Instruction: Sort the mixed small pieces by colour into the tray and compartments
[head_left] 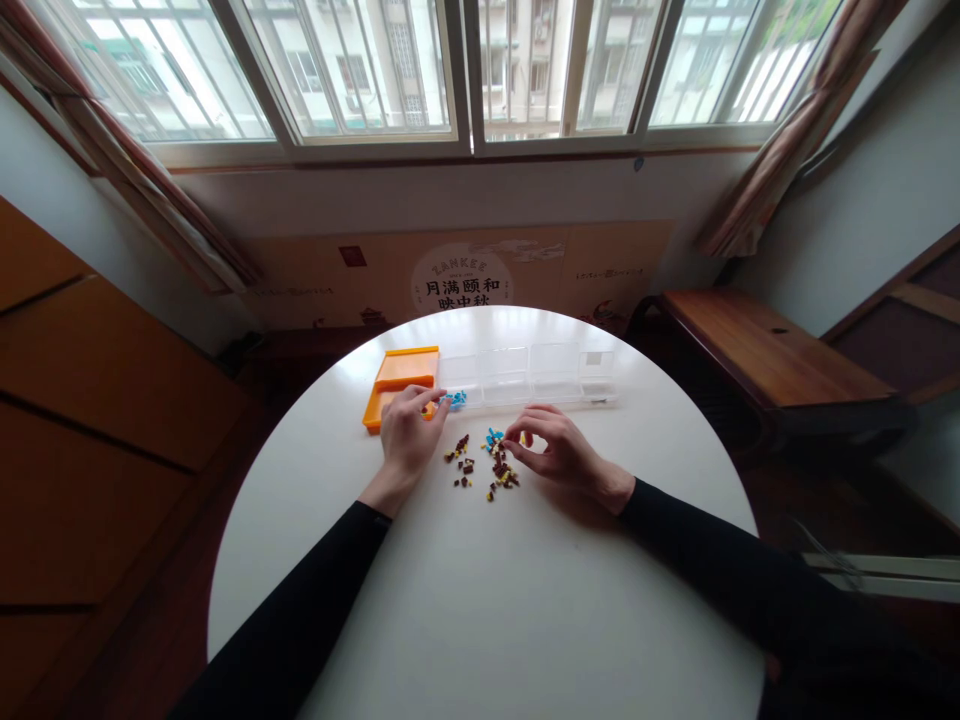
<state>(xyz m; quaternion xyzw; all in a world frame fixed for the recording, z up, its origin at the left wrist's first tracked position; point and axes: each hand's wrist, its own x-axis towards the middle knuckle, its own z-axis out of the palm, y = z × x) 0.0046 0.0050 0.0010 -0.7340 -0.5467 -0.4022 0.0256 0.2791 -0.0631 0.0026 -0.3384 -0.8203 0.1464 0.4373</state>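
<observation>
Small brown, yellow and blue toy bricks lie in two loose groups on the white round table. My right hand is at the right-hand pile, thumb and forefinger pinched at its upper edge; what they hold is too small to name. Beside the orange box, my left hand hangs over the near end of the clear compartment case. Its thumb and forefinger tips come close together, and anything between them is hidden. Blue bricks sit in the case's leftmost compartment, right by those fingertips.
Nearer the left hand lies the smaller group of brown and yellow bricks. The clear lids of the case stand raised behind its compartments. A wooden bench is off to the right, and a printed cardboard panel leans under the window.
</observation>
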